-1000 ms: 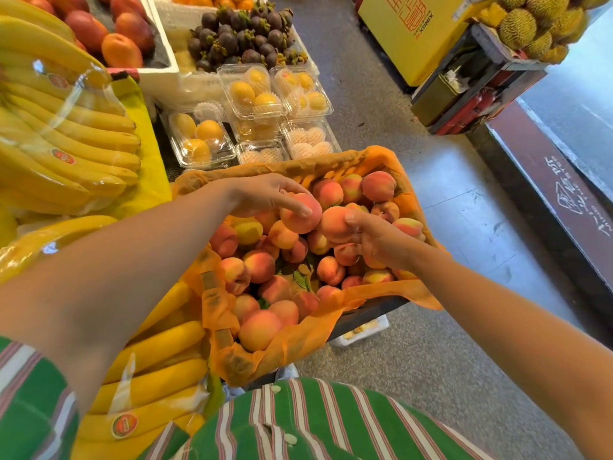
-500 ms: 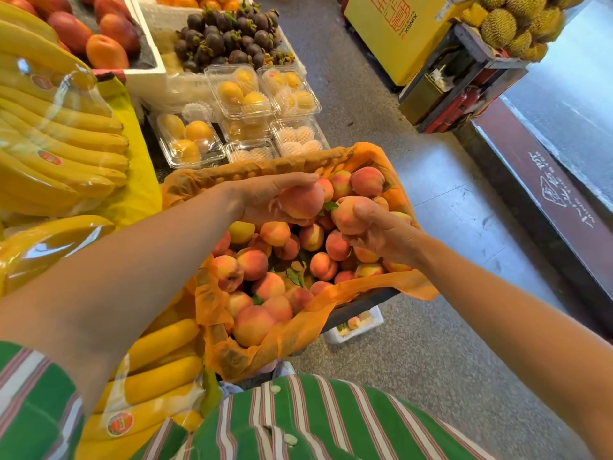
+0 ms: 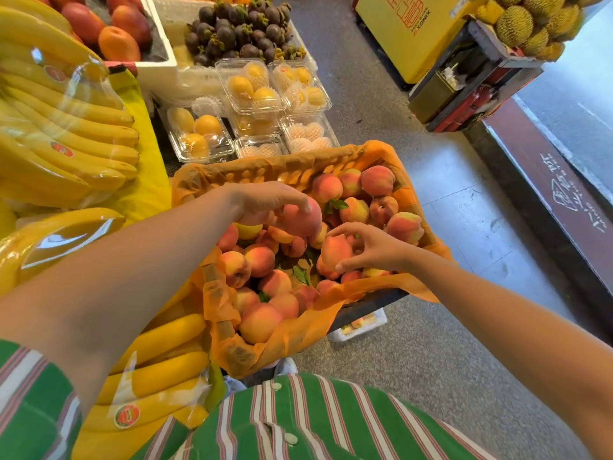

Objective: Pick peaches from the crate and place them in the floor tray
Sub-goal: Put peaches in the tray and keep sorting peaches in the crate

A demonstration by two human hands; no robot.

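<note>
A crate lined with orange plastic (image 3: 265, 171) holds several pink and yellow peaches. Over the middle of the pile my left hand (image 3: 262, 202) grips a red peach (image 3: 303, 219) from above. Just to its right my right hand (image 3: 371, 249) curls its fingers and thumb round another peach (image 3: 335, 250). A white floor tray (image 3: 361, 327) shows under the crate's near right corner, with a few peaches in it, mostly hidden by the crate.
Bagged bananas (image 3: 66, 127) fill the left side. Clear boxes of yellow fruit (image 3: 252, 88) and a mangosteen pile (image 3: 238, 28) stand behind the crate. Grey floor (image 3: 431, 376) lies to the right, with a yellow carton (image 3: 408, 31) and a durian stand (image 3: 524, 24) beyond.
Both hands have closed round a peach each and lifted them slightly off the pile. The right hand has drawn its peach down and toward the crate's near side.
</note>
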